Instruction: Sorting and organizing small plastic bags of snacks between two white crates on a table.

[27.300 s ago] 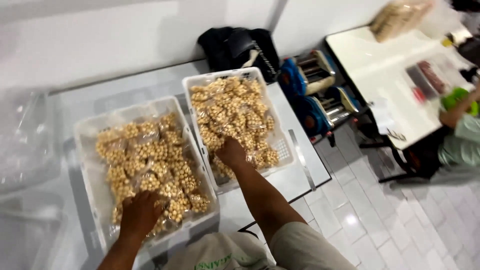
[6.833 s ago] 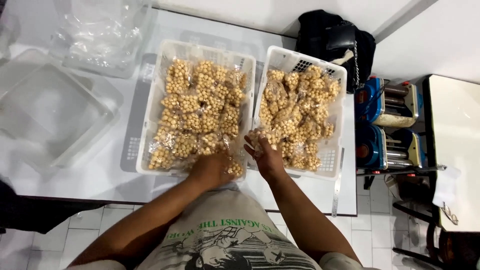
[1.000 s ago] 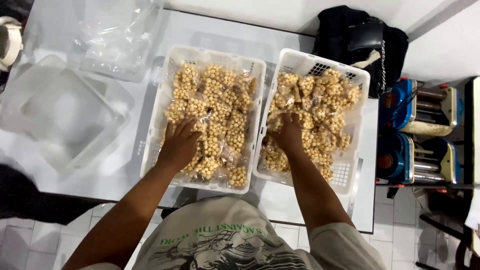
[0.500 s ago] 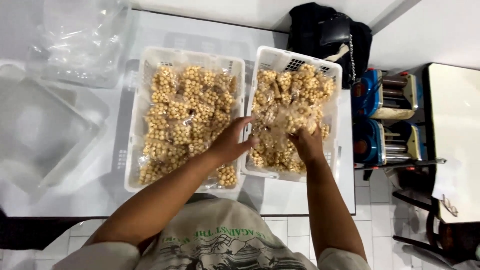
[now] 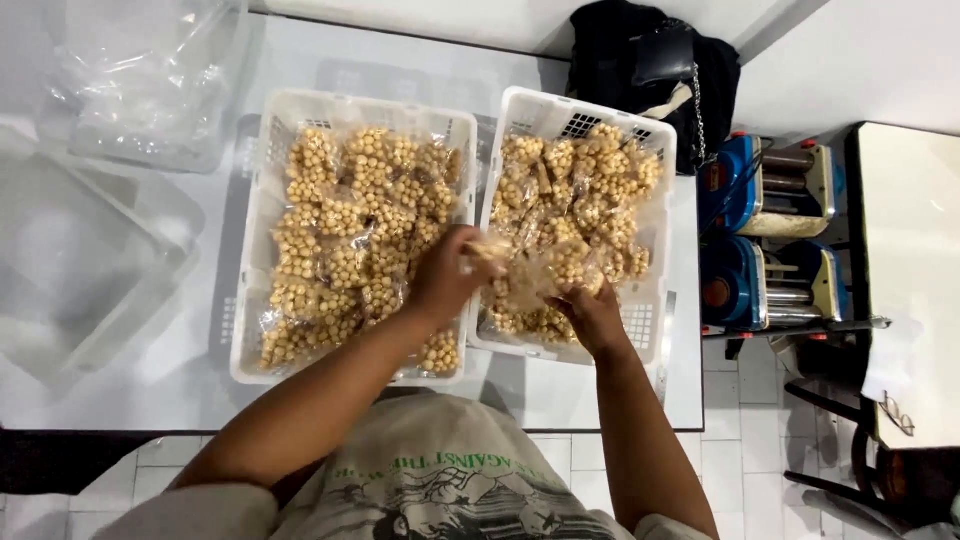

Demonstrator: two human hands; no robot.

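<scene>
Two white baskets [image 5: 262,250] [image 5: 655,290] hold clear packets [image 5: 350,230] of golden-tan balls. The table [image 5: 130,390] is pale grey-white, the bag [image 5: 650,70] black, the machines [image 5: 735,240] blue with red trim. The shirt [image 5: 440,480] is light grey with green and black print.

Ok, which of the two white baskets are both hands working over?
The right-hand basket, the one nearest the black bag. The left hand and right hand hold a clear packet of round snacks over it; the left basket goes untouched.
</scene>
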